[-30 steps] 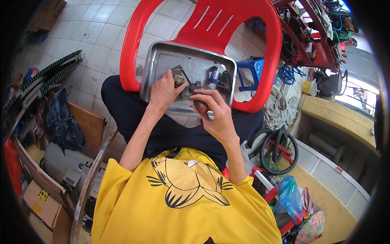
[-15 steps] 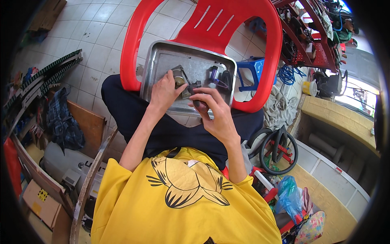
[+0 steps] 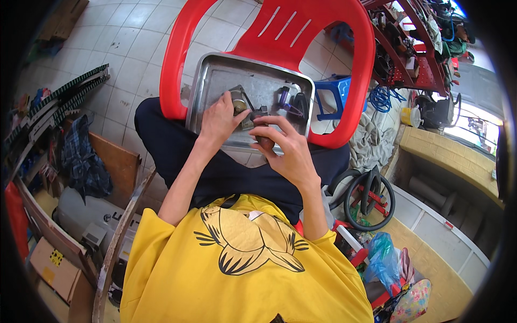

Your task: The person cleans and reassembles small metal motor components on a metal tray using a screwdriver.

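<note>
A shallow metal tray point(image 3: 218, 72) rests on a red plastic chair point(image 3: 269, 35) in front of me. Over its near part, my left hand point(image 3: 218, 121) is closed round a brass-coloured metal part point(image 3: 237, 102), which looks like a carburetor body. My right hand point(image 3: 288, 145) pinches a dark reddish-brown, rounded piece point(image 3: 264, 142) like a tool handle; its exact kind is unclear. Between the hands lies a small black fitting point(image 3: 259, 112) beside the metal part. To the right in the tray are a purple cylinder point(image 3: 284, 97) and a black object point(image 3: 300, 103).
A blue stool point(image 3: 332, 97) stands behind the chair's right arm. Blue hose point(image 3: 385, 99) coils on the floor near a red metal rack point(image 3: 401, 70). Black tubing point(image 3: 371, 199) lies at right. Wooden boards point(image 3: 116, 161) and a dark checked cloth point(image 3: 83, 156) are at left.
My right hand and the reddish-brown piece have shifted very slightly, its fingers a little changed in bend. My left hand keeps its hold on the metal part.
</note>
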Demonstrator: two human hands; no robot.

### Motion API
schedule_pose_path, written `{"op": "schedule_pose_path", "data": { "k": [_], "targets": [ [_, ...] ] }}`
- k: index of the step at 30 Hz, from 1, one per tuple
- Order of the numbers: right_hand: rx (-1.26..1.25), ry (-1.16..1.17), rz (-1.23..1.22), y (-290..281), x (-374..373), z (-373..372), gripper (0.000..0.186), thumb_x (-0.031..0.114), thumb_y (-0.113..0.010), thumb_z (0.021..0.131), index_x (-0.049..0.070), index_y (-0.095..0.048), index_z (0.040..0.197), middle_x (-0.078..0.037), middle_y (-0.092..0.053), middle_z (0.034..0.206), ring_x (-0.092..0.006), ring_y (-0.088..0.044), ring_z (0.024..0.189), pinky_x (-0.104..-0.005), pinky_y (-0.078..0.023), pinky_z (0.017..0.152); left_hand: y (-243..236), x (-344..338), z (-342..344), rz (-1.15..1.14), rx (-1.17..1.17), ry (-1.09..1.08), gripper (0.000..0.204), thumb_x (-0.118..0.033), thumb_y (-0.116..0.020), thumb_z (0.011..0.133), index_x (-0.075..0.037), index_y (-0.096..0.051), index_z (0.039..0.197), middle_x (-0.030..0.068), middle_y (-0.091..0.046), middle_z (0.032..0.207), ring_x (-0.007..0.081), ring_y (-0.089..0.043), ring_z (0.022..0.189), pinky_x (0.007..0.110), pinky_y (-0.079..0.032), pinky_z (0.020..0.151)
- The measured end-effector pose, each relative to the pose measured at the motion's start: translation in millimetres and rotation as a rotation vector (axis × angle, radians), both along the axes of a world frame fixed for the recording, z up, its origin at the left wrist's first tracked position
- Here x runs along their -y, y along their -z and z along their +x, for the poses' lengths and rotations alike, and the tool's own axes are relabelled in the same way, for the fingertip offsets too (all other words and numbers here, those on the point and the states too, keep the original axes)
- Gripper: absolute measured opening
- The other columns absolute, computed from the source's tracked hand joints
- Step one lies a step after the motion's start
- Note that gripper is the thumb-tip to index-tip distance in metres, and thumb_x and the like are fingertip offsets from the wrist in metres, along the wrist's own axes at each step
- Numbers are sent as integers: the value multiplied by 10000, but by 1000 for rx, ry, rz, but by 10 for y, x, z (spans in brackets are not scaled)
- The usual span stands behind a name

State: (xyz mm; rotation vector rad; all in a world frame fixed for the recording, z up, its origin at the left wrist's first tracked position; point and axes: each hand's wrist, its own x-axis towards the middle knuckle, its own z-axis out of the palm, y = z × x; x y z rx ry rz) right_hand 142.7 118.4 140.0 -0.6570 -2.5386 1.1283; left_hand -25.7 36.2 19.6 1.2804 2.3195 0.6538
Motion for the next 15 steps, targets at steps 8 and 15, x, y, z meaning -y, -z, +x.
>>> {"op": "schedule_pose_path", "data": {
  "k": [8, 15],
  "targets": [
    [-11, 185, 192, 92, -21, -8, 314, 228, -857, 797, 132, -678, 1037, -12, -689, 1078, -187, -699, 691, -310, -530, 598, -25, -14, -23, -8, 21, -3, 613, -450, -756, 896, 60, -508, 1130, 257, -695, 927, 420, -719, 873, 469, -594, 728],
    [-73, -22, 31, 38, -45, 6, 298, 177, -849, 805, 116, -695, 1053, -17, -690, 1067, -202, -713, 708, -330, -550, 631, -12, -6, -26, -36, 19, -3, 607, -443, -762, 891, 54, -504, 1126, 251, -696, 942, 420, -721, 883, 472, -596, 733]
  ]
}}
